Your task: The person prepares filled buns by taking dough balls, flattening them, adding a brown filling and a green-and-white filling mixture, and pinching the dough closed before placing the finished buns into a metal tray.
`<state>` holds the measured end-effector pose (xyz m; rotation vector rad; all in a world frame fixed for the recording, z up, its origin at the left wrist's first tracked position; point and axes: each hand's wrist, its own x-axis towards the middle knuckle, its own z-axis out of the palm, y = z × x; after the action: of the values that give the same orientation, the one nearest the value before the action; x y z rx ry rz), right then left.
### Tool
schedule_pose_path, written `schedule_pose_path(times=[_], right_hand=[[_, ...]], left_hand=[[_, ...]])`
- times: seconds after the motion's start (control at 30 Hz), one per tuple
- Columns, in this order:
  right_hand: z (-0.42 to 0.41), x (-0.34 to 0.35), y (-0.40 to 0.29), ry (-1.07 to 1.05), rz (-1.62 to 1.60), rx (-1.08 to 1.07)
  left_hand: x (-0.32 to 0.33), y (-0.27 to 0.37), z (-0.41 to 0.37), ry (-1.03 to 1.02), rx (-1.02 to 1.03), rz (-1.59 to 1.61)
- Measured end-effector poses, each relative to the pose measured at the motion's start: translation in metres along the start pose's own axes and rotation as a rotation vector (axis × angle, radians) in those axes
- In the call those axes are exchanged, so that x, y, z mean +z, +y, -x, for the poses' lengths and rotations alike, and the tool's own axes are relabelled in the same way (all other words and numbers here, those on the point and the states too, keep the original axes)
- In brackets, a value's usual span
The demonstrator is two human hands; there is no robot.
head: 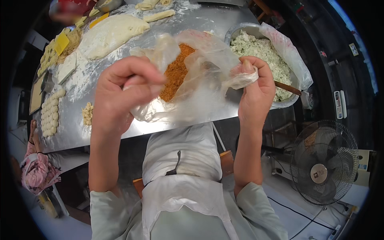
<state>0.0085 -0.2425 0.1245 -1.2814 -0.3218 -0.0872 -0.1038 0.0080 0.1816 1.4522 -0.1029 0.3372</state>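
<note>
A thin translucent plastic bag is spread between my two hands above the metal table. Orange-brown powder or crumbly filling shows in its middle. My left hand is curled at the bag's left side, its fingers blurred, with plastic bunched under the palm. Between thumb and fingers, my right hand pinches a twisted handle of the bag. Right behind that hand stands a metal bowl of pale green-flecked filling, with a wooden-looking handle jutting out of it.
A large floured dough slab lies at the back left, near a yellow scraper. Small dough balls stand in rows at left, with cut dough bits closer. Another person in pink is at far left. A fan stands at right.
</note>
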Motion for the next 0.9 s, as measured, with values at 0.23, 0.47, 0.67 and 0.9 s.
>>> schedule_pose_path(times=[0.23, 0.47, 0.67, 0.9], right_hand=[[0.02, -0.019, 0.022, -0.016, 0.225, -0.026], [0.066, -0.037, 0.083, -0.265, 0.837, -0.056], [-0.013, 0.033, 0.132, -0.228, 0.717, -0.24], [-0.052, 0.098, 0.187, -0.276, 0.51, -0.284]], left_hand=[[-0.04, -0.007, -0.01, 0.262, 0.119, 0.338], [-0.067, -0.007, -0.012, 0.311, 0.24, 0.411], [-0.026, 0.003, -0.03, 0.383, 0.174, 0.473], [0.045, -0.009, -0.035, 0.171, 0.055, 0.295]])
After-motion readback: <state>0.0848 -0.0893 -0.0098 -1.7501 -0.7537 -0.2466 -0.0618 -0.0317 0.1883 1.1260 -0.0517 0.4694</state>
